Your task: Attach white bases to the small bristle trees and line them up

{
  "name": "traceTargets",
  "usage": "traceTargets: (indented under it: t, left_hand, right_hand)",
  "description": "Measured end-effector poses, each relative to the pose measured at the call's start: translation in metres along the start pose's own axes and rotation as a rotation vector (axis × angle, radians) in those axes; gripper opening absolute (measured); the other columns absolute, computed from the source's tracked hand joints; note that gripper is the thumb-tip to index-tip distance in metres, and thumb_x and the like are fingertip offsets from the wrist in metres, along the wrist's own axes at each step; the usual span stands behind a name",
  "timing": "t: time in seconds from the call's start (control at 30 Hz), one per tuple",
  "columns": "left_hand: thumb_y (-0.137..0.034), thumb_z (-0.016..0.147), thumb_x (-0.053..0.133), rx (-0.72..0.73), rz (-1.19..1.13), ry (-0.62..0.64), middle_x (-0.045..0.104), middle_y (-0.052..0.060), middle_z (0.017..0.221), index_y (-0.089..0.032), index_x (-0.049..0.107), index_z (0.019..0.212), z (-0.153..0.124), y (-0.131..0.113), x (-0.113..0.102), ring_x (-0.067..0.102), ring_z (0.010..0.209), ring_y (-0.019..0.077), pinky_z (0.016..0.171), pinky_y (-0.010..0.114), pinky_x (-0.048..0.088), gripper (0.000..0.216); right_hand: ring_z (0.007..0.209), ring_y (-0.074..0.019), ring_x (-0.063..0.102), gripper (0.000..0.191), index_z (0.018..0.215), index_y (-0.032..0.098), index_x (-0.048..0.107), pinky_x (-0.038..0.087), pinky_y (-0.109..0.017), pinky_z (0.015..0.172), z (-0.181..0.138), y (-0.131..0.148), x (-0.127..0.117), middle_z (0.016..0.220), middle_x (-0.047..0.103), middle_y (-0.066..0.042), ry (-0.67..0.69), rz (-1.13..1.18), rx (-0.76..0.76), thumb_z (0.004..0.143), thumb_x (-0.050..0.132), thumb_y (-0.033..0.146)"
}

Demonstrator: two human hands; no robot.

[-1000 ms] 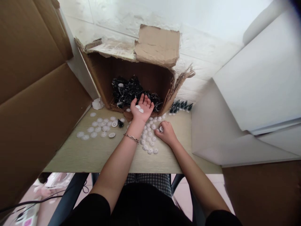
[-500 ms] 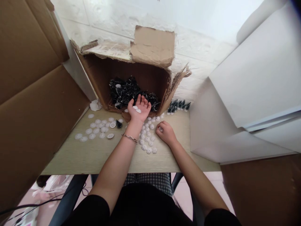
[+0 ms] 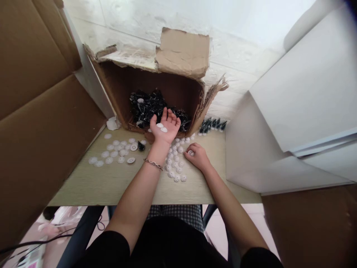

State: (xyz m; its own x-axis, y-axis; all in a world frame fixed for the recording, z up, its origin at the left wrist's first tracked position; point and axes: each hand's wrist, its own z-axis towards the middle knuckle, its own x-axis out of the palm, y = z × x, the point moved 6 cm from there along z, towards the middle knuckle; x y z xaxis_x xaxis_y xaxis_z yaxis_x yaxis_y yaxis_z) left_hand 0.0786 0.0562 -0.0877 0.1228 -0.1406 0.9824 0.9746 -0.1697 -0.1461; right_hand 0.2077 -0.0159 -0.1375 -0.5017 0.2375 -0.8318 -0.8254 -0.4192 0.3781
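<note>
**Two white discs (image 3: 164,130) on left hand (image 3: 166,127), one more disc (image 3: 191,153) in right hand (image 3: 198,154)**

Head view:
- Left hand: palm up, just in front of cardboard box (image 3: 178,87). Grip spread, fingers slightly curled. Both discs loose on palm, not pinched. Bracelet (image 3: 153,163) at wrist.
- Right hand: above counter (image 3: 195,195), right of domed white discs (image 3: 175,164). Grip curled in, thumb and fingers around single disc. Contact with counter: can't tell.
- Box: on its side, mouth toward person, torn flaps. Inside: heap of dark, white-flecked mini trees (image 3: 150,106), partly behind left fingers.
- Left of left forearm: scattered flat discs (image 3: 108,160), some overlapping, plus one small dark tree (image 3: 141,146) close to them.
- Right of box, by the wall: small group of upright mini trees (image 3: 206,124) on white bases.
- Far right: white panel (image 3: 242,149). Left: brown cardboard (image 3: 41,123), near crumpled white scrap (image 3: 113,123).
</note>
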Motion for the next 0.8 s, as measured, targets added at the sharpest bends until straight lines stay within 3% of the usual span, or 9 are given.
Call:
traceTargets:
  t: [0.2, 0.47, 0.63, 0.8]
  left_hand:
    - [-0.045, 0.075, 0.025, 0.013, 0.056, -0.051, 0.058, 0.004, 0.080, -0.020, 0.055, 0.081, -0.003, 0.000, 0.003, 0.053, 0.072, 0.0121, 0.069, 0.027, 0.041, 0.040]
    - [-0.046, 0.074, 0.026, -0.015, 0.009, -0.040, 0.057, 0.003, 0.078, -0.020, 0.055, 0.081, -0.001, 0.002, -0.002, 0.053, 0.071, 0.0116, 0.069, 0.027, 0.041, 0.038]
    - [-0.046, 0.074, 0.027, -0.017, 0.011, -0.066, 0.057, 0.004, 0.078, -0.020, 0.055, 0.080, 0.000, 0.003, -0.005, 0.053, 0.071, 0.0119, 0.069, 0.027, 0.041, 0.038]
    - [-0.045, 0.073, 0.029, -0.019, -0.004, -0.064, 0.057, 0.004, 0.078, -0.019, 0.055, 0.080, 0.000, 0.004, -0.005, 0.053, 0.069, 0.0119, 0.068, 0.028, 0.041, 0.037]
  right_hand:
    - [0.084, -0.0186, 0.046, 0.017, 0.073, 0.022, 0.055, 0.026, -0.038, 0.083, -0.009, 0.000, -0.006, 0.084, 0.054, -0.002, -0.013, -0.125, 0.037, 0.065, 0.054, 0.037]
    - [0.076, -0.0144, 0.047, 0.012, 0.073, 0.018, 0.052, 0.035, -0.027, 0.072, -0.009, -0.006, -0.008, 0.077, 0.053, -0.003, 0.010, 0.020, -0.006, 0.068, 0.051, 0.029]
    - [0.070, -0.0131, 0.046, 0.002, 0.067, 0.018, 0.048, 0.035, -0.025, 0.067, -0.009, -0.008, -0.008, 0.069, 0.050, -0.002, -0.010, 0.002, 0.005, 0.068, 0.048, 0.020]
    - [0.067, -0.0137, 0.044, 0.003, 0.066, 0.019, 0.044, 0.033, -0.025, 0.063, -0.008, -0.010, -0.005, 0.067, 0.048, -0.001, -0.031, -0.065, 0.002, 0.066, 0.048, 0.018]
